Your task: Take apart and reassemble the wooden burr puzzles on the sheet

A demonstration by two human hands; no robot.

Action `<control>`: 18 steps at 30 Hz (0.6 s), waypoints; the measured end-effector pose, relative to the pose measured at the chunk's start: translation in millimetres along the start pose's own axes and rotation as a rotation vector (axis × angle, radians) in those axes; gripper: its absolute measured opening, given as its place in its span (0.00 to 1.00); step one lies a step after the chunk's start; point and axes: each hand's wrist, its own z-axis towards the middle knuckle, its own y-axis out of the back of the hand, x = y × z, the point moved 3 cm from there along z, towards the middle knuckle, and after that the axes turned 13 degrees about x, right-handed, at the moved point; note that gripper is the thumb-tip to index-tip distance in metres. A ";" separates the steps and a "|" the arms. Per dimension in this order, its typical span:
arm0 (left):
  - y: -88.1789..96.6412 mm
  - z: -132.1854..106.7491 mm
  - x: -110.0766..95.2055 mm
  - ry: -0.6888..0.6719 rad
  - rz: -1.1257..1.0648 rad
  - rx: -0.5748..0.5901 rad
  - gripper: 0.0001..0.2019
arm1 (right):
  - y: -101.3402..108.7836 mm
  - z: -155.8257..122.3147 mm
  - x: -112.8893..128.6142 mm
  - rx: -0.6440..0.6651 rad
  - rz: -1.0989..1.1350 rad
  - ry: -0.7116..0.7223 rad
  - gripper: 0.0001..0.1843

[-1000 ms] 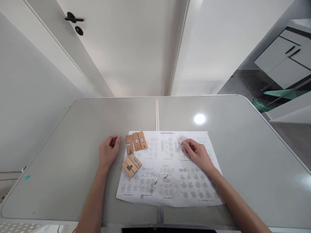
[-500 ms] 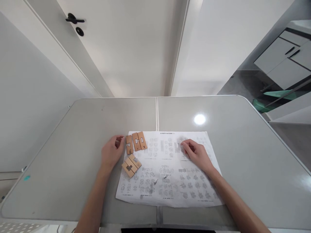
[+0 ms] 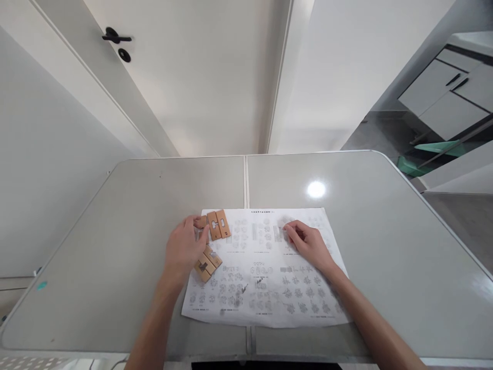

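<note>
At the sheet's (image 3: 250, 259) far left corner the left hand (image 3: 184, 247) straddles a piece (image 3: 201, 222), whether pinched I cannot tell; the right hand (image 3: 311, 245), fingertips together, lies right of centre, perhaps steadying the sheet

The table (image 3: 115, 231) looks smooth and glossy, throwing back a bright spot towards its far edge. The sheet (image 3: 269, 259) is thin, matt white paper, slightly wavy along its near edge. By its far left corner, flat pieces (image 3: 213, 231) look like smooth, matt wood; the block (image 3: 210, 259) near its left edge, paler wood.
</note>
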 end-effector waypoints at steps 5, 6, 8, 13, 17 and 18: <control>3.2 -2.1 3.2 0.009 -0.029 -0.034 0.11 | 0.1 0.1 0.0 0.008 0.004 0.001 0.23; 3.8 -0.8 5.4 0.015 -0.047 -0.060 0.11 | 0.1 0.2 0.2 0.010 0.006 0.001 0.22; 4.6 4.9 12.0 0.029 -0.086 -0.128 0.12 | 0.4 0.4 0.8 0.011 0.008 0.002 0.22; 0.9 28.4 34.6 0.064 -0.107 -0.235 0.13 | 1.5 0.7 2.6 0.014 0.007 0.003 0.22; -4.3 36.7 46.9 0.049 -0.129 -0.270 0.14 | 1.5 0.9 3.3 0.015 0.001 0.000 0.21; -5.6 37.0 48.8 0.039 -0.142 -0.268 0.14 | 1.5 1.0 3.4 0.014 -0.001 -0.002 0.21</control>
